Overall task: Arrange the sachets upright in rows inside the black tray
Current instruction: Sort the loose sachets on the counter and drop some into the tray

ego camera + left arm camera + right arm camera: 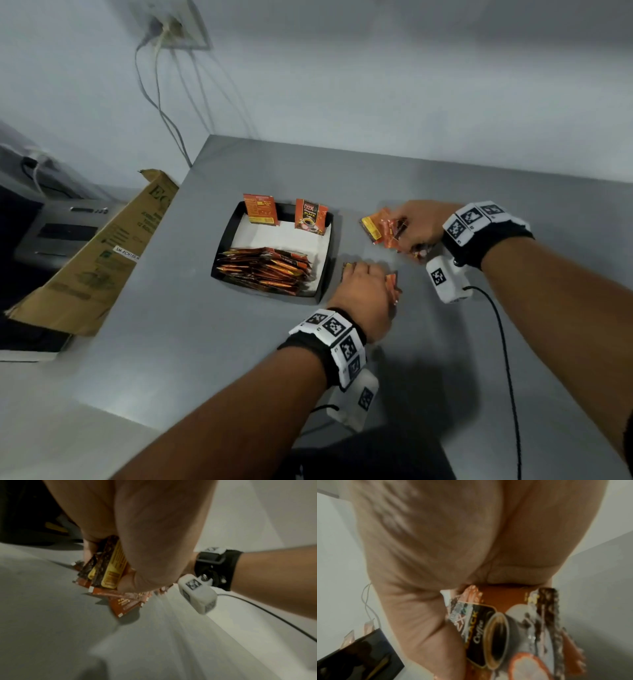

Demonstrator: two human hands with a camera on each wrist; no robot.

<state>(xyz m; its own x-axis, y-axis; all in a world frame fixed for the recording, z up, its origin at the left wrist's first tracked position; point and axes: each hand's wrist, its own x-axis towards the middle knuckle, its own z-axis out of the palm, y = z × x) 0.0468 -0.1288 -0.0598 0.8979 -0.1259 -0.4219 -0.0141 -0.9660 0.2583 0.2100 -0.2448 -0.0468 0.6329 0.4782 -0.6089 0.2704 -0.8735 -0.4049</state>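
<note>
Sachets (383,228) sit bunched in the right hand (416,228) at the right of the head view, fingers curled round a fanned handful held just above the grey table (479,192). The right wrist view shows one coffee-printed packet (496,635) clamped under the palm with others behind it; gathering them face to face probably lets them go in as one block rather than singly.

Lower and nearer the centre, the left hand (366,291) lies over a second small pile on the table (392,284). From the left wrist view its fingers are wrapped round several packets (109,566), their yellow-panelled backs outward, while a few loose ones (123,601) lie flat beneath it, touching the surface. This looks like squaring up a stack before lifting it.

To the left of both hands lies the black tray (224,240), lined with white paper (274,236). Two packets (260,209) stand upright against its far wall, well apart from each other, seemingly marking the start of a row. A dense heap of sachets (263,270) fills the near end, leaning over rather than standing, so the job appears to be at an early stage, with bare lining between heap and far wall.

At the left edge of the frame a cardboard box (102,253) lies beside the table.
</note>
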